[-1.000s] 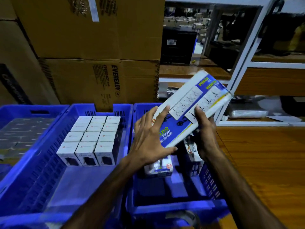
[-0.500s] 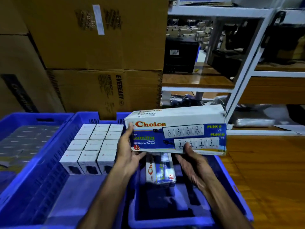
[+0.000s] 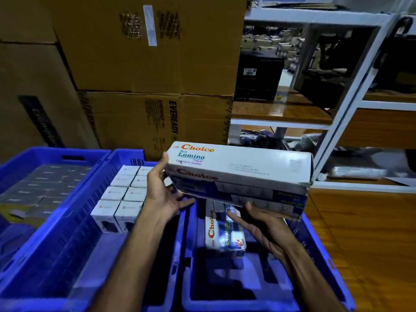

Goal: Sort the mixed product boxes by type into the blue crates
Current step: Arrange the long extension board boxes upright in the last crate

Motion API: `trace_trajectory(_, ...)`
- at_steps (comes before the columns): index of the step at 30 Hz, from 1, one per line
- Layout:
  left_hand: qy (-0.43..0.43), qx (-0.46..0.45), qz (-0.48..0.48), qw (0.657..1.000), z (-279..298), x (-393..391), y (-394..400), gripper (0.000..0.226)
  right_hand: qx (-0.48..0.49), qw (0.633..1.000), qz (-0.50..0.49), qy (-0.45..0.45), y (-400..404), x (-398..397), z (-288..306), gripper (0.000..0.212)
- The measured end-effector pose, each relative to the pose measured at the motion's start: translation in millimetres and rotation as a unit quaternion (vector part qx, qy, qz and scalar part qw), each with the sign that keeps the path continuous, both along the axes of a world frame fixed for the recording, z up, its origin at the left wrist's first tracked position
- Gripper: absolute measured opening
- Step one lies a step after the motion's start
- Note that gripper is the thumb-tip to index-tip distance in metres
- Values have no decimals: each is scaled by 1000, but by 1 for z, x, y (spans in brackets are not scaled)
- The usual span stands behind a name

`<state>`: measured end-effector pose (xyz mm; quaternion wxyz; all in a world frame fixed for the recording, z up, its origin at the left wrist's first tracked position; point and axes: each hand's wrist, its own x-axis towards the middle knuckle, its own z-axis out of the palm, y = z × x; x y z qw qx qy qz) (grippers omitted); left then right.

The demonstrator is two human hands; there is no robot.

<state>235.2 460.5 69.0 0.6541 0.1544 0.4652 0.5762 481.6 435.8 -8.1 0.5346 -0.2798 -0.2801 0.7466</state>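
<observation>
I hold a long white and blue "Choice" extension socket box (image 3: 243, 172) level above the right blue crate (image 3: 319, 251). My left hand (image 3: 164, 192) grips its left end, thumb on the top edge. From underneath, my right hand (image 3: 258, 221) holds its front edge. Another "Choice" box (image 3: 222, 233) lies inside the right crate below. The middle blue crate (image 3: 74, 235) holds rows of several small white boxes (image 3: 121, 194). The left blue crate (image 3: 20, 158) holds flat grey packs (image 3: 42, 188).
Stacked brown cartons (image 3: 139, 70) stand right behind the crates. A white metal shelf rack (image 3: 337, 122) with dark goods rises at the back right. The wooden table top (image 3: 364, 239) extends to the right of the right crate.
The box has turned from tilted up to level, then rolled so its white top face shows. My left hand shifted from its front face to its left end.
</observation>
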Motion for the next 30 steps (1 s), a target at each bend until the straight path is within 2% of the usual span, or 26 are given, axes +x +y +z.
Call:
trace_trajectory(3, 71, 38, -18, 997, 7, -18, 0, 38, -9, 998, 32, 47, 13, 15, -2, 58)
trace_trajectory(5, 119, 66, -53, 989, 10, -26, -3, 30, -12, 996, 61, 63, 22, 23, -3, 48)
trace_trajectory(7, 154, 90, -100, 979, 10, -30, -10, 42, -1, 994, 85, 70, 30, 28, -2, 33)
trace_trajectory(9, 168, 101, -146, 970, 8, -29, -18, 63, 3, 994, 84, 69, 37, 26, 4, 30)
trace_trajectory(11, 200, 97, -174, 959, 5, -22, -26, 74, -7, 995, 81, 65, 44, 20, 9, 46)
trace_trajectory(14, 265, 106, -181, 941, 0, -2, -41, 67, 0, 991, 83, 103, 50, -1, 15, 75)
trace_trajectory(17, 298, 125, -156, 933, -10, 17, -52, 68, -2, 990, 16, 143, 52, -26, 17, 77)
trace_trajectory(18, 356, 141, -139, 913, -12, 22, -53, 73, -10, 989, 1, 147, 53, -31, 17, 74)
trace_trajectory(20, 510, 153, -122, 837, -15, 28, -55, 86, -44, 992, -8, 116, 55, -37, 15, 71)
trace_trajectory(21, 563, 153, -118, 804, -15, 32, -56, 90, -62, 994, -6, 90, 53, -38, 15, 71)
trace_trajectory(22, 582, 153, -119, 789, -16, 36, -56, 92, -79, 995, 10, 66, 54, -38, 12, 72)
trace_trajectory(24, 585, 148, -122, 788, -18, 46, -55, 90, -123, 992, 24, -16, 52, -34, 5, 70)
trace_trajectory(26, 593, 122, -121, 786, -22, 57, -51, 80, -136, 973, -22, -187, 55, -24, -3, 56)
trace_trajectory(28, 619, 104, -134, 767, -27, 69, -47, 73, -79, 900, -98, -417, 55, -7, -3, 36)
trace_trajectory(30, 643, 102, -143, 745, -32, 81, -43, 78, 15, 795, -147, -588, 53, 17, 5, 30)
